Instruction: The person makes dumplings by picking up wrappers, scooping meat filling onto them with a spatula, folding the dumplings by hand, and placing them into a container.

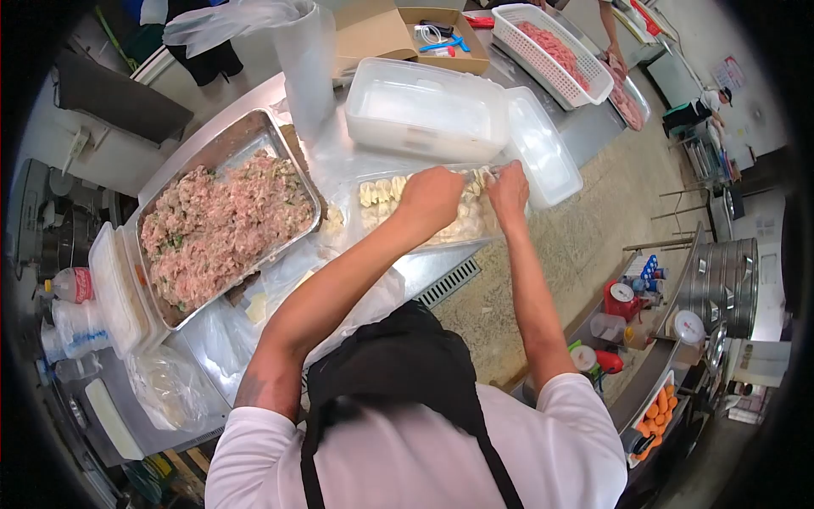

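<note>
A clear plastic container point(449, 243) holds rows of pale, pleated dumplings point(381, 192) in front of me. Thin clear plastic appears to lie over part of them. My left hand point(432, 199) is closed above the middle of the container, its fingers pinching what looks like the edge of this plastic sheet. Close by on the right, my right hand point(509, 191) is also closed at the container's far right corner, with its fingertips on the same plastic. The fingertips are partly hidden.
A metal tray point(315, 222) of minced filling point(229, 225) stands left. Beyond the dumplings are an empty plastic tub point(424, 110), a lid point(547, 153), a plastic bag roll point(303, 76) and a cardboard box point(373, 38). Another person's hand point(615, 59) touches meat at the far right.
</note>
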Motion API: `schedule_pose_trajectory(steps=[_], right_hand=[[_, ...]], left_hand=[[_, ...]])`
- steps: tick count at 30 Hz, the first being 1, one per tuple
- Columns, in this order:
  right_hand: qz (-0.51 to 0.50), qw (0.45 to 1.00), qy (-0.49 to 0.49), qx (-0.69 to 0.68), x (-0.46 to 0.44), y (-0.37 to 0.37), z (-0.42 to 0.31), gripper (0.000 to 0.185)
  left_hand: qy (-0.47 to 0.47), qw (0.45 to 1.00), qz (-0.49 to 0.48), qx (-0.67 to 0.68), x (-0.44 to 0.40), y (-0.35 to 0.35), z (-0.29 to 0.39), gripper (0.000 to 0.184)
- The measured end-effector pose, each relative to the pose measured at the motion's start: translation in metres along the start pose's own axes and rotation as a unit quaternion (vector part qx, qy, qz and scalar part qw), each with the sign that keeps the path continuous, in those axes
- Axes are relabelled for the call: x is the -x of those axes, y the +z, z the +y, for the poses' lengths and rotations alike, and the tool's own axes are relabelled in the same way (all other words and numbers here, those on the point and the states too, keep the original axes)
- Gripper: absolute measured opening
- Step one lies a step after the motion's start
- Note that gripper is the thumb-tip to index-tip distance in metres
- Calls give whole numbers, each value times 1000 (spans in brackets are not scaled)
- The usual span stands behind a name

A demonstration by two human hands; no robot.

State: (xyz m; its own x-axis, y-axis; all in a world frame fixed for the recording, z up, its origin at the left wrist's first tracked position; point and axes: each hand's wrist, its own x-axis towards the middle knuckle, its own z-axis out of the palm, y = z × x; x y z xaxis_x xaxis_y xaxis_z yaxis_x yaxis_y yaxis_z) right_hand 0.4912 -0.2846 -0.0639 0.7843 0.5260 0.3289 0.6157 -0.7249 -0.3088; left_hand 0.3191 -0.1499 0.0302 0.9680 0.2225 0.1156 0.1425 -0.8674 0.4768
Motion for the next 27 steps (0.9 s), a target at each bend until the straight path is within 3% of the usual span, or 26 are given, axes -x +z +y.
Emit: schedule_pose_trajectory(steps=[3, 5, 10, 14, 16, 19, 21, 22, 23, 26, 27], right_hand=[[-34, 999, 5, 3, -2, 4, 9, 25], [-44, 999, 18, 4, -2, 7, 12, 26], [-67, 997, 28, 16, -6, 20, 22, 25], [-61, 998, -21, 28, -6, 10, 11, 27], [-80, 996, -15, 21, -2, 13, 15, 27], [-13, 999, -33, 13, -2, 11, 10, 22], [15, 999, -10, 49, 2, 4, -5, 19], [3, 999, -33, 43, 8, -4, -27, 19], [-13, 998, -52, -32, 20, -18, -54, 17], [-87, 958, -158, -224, 77, -31, -134, 14], [-161, 929, -177, -283, 100, -40, -168, 15]], left_hand=[[-25, 1000, 5, 14, 32, -20, -15, 23], [-69, 997, -26, 19, 57, -41, -22, 43], [-133, 988, 54, 56, 146, -76, -53, 35], [-171, 976, 101, 86, 223, -91, -78, 35], [-251, 948, 135, 141, 260, -89, -85, 37], [-344, 906, 142, 201, 303, -90, -85, 39], [-374, 883, 164, 233, 324, -85, -87, 40], [-344, 882, 215, 242, 333, -76, -93, 41], [-318, 876, 265, 246, 345, -70, -97, 41], [-368, 837, 291, 280, 360, -67, -96, 39], [-386, 829, 299, 272, 363, -68, -95, 39]])
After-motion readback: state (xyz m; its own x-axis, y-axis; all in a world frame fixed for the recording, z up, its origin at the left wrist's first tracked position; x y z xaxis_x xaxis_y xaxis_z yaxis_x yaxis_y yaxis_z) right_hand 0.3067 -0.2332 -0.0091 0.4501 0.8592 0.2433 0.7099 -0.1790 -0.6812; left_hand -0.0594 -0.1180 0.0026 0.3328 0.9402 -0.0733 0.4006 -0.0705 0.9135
